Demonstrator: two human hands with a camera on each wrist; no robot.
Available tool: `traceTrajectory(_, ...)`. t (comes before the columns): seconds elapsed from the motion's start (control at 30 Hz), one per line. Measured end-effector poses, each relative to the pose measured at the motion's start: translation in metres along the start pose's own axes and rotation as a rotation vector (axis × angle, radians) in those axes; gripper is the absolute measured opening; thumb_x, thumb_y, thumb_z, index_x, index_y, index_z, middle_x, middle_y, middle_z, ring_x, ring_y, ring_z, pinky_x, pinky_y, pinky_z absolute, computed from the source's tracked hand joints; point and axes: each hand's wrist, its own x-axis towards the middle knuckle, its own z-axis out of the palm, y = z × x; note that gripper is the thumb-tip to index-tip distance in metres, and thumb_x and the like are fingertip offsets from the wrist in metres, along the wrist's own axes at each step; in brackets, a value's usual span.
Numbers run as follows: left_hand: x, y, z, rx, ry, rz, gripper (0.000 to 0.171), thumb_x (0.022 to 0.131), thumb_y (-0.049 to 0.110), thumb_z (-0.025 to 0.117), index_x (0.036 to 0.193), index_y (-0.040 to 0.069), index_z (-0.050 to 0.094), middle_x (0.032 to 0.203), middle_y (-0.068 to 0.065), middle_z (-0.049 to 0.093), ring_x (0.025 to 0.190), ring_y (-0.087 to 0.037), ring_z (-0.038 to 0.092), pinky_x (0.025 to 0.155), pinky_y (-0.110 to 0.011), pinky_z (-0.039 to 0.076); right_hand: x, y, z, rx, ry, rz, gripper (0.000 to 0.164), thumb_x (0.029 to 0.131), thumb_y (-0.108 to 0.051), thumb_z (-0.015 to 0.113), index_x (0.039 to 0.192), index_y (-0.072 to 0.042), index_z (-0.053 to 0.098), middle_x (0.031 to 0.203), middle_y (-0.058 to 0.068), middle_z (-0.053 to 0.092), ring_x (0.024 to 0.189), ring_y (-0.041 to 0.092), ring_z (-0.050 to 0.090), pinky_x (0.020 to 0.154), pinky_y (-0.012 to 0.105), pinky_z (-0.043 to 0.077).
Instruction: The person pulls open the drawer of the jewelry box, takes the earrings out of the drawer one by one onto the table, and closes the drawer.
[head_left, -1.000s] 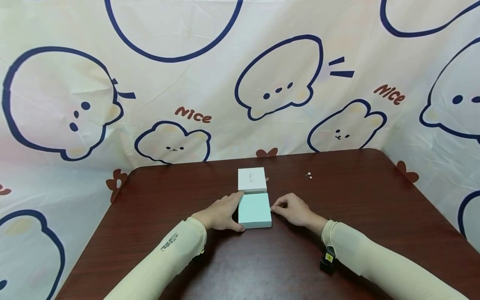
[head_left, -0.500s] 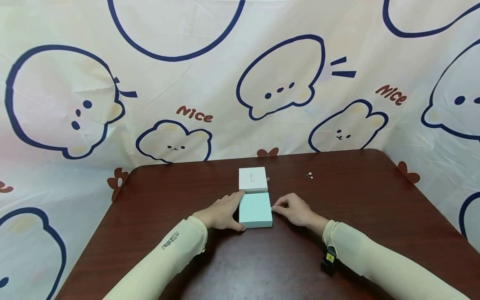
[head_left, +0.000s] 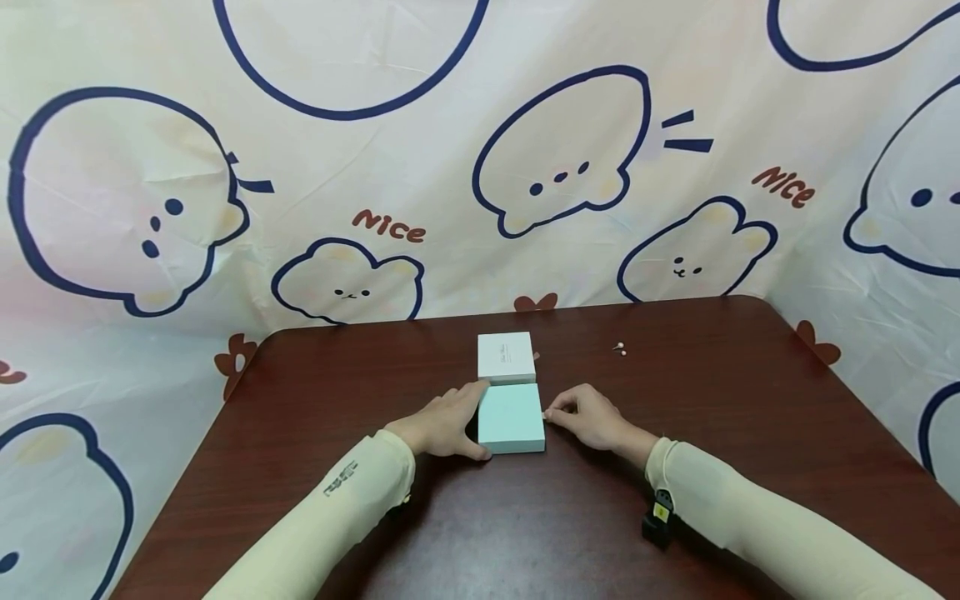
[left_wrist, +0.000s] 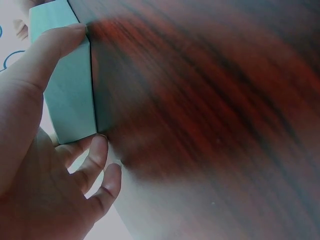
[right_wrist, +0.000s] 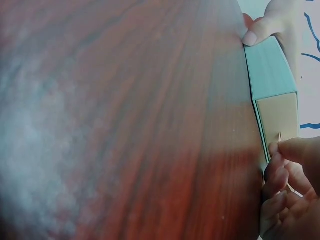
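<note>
- Long, pale cream sleeves, left (head_left: 322,517) and right (head_left: 772,525), with gathered cuffs.
- Dark printed marking (head_left: 341,478) on the left forearm, perhaps lettering; too small to read.
- Boxy black device (head_left: 657,520) with a yellow patch beneath the right cuff.
- Left hand (head_left: 442,424) and right hand (head_left: 590,418) bare.

The shallow, square-topped box (head_left: 512,417) is a plain pale mint green with crisp edges. It lies flat on the bench (head_left: 450,542), its long near side facing the person, just in front of a white box (head_left: 505,357). At its right end a beige panel (right_wrist: 277,112) sits framed by the green outer walls. A small pale tab (right_wrist: 279,136) on that panel is pinched in the right hand (head_left: 590,418), mostly hidden.
</note>
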Motion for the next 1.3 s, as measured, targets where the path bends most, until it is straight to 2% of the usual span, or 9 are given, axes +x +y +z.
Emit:
traceTrajectory(0.47,0.001,-0.002,0.000,0.007,0.000,0.000,0.108,0.082,0.042,0.083,0.162,0.009,0.017,0.163,-0.012,0.033,0.146,-0.036,0.037,0.118,-0.056,0.032,0.000,0.001,-0.002,0.031,-0.016,-0.026,0.015,0.097,-0.016,0.067,0.090,-0.016,0.081,0.094,0.001,0.077,0.073,0.010,0.053,0.068,0.026,0.041)
traceTrajectory(0.8,0.001,-0.002,0.000,0.012,0.001,0.005,0.109,0.082,0.042,0.083,0.161,0.008,0.018,0.162,-0.012,0.034,0.145,-0.036,0.038,0.117,-0.055,0.033,-0.001,0.001,-0.002,0.053,-0.011,-0.036,0.016,0.097,-0.013,0.066,0.089,-0.012,0.080,0.091,0.003,0.076,0.073,0.009,0.053,0.069,0.023,0.043)
traceTrajectory(1.0,0.001,-0.002,0.000,0.011,0.005,0.011,0.108,0.081,0.042,0.084,0.161,0.008,0.019,0.161,-0.012,0.036,0.143,-0.036,0.040,0.116,-0.055,0.034,-0.001,0.002,-0.003,0.067,-0.015,-0.070,0.017,0.097,-0.010,0.065,0.090,-0.009,0.080,0.092,0.006,0.077,0.076,0.011,0.054,0.070,0.023,0.043)
traceTrajectory(1.3,0.001,-0.002,0.001,0.004,-0.007,0.007,0.109,0.082,0.042,0.083,0.161,0.005,0.017,0.165,-0.014,0.030,0.149,-0.039,0.033,0.118,-0.058,0.030,0.001,0.010,-0.002,0.084,-0.018,-0.124,0.016,0.096,-0.009,0.066,0.089,-0.007,0.080,0.090,0.007,0.077,0.074,0.007,0.055,0.070,0.021,0.045)
